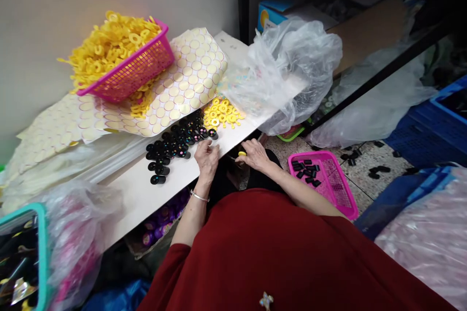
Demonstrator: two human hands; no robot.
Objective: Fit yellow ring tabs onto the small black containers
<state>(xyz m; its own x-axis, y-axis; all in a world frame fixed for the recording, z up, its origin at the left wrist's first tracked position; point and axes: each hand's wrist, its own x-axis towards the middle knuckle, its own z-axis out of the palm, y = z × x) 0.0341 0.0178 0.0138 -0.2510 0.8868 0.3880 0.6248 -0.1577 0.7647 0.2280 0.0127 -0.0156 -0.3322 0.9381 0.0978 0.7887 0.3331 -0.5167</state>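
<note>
My left hand (207,158) rests at the table's front edge with its fingers curled in. Whether anything is pinched in it is hidden. Just beyond its fingertips stands a black cylinder (212,133), part of a cluster of black cylinders (171,143) with small coloured dots in their ends. My right hand (256,155) is off the edge, above my lap, pinching a yellow ring (242,154) between thumb and fingers. Loose yellow rings (222,112) lie in a pile on the white table (146,204), beyond both hands.
A pink basket (127,70) heaped with yellow pieces sits on sticker sheets (189,73) at the back. Clear plastic bags (292,68) bulge over the table's right end. On the floor, a pink tray (333,184) holds black cylinders. A teal bin (43,252) stands at left.
</note>
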